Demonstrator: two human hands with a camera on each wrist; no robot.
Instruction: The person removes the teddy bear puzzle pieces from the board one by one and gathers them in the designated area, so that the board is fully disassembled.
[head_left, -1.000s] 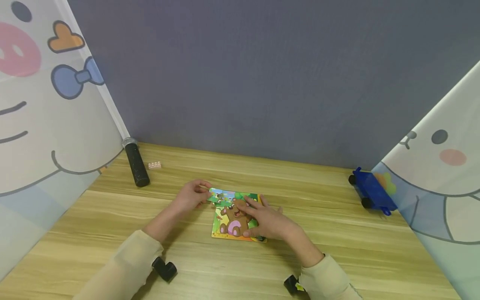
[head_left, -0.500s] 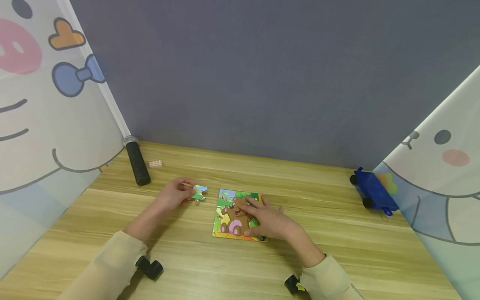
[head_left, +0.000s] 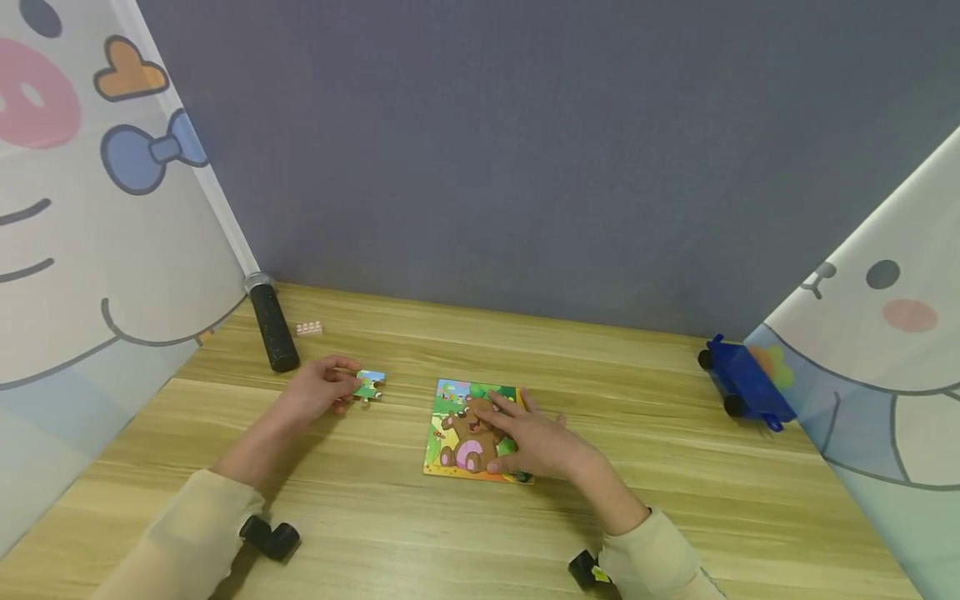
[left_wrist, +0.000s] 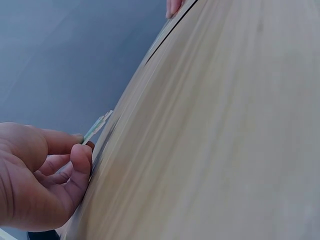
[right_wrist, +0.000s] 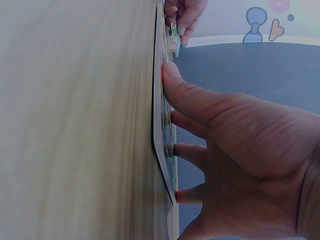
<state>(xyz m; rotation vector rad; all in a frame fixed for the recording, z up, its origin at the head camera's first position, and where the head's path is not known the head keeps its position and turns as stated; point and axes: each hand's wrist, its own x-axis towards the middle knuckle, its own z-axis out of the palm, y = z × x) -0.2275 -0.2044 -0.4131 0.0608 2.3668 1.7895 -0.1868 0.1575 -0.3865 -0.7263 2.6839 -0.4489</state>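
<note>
In the head view my left hand (head_left: 318, 392) pinches a jigsaw piece (head_left: 369, 384) with sky blue and green print, left of the puzzle board. The left wrist view shows the thin piece (left_wrist: 96, 126) edge-on between thumb and fingers, just above the tabletop. A square bear puzzle (head_left: 468, 446) lies flat on the table, its upper left part showing a picture of sky and greenery. My right hand (head_left: 536, 442) rests on its right side with fingers spread and straight, covering part of the bear picture. Fingertips (right_wrist: 171, 70) touch its surface in the right wrist view.
A black-handled stick (head_left: 274, 329) leans at the back left, beside a small pink toy brick (head_left: 309, 328). On the back right stands a blue toy wagon (head_left: 748, 383) with black wheels. A grey panel (head_left: 525, 167) rises behind the wooden table (head_left: 420, 550).
My left hand has carried the jigsaw piece leftward, away from the puzzle's upper left corner, where it was a second ago. My right hand has stayed in place on the puzzle.
</note>
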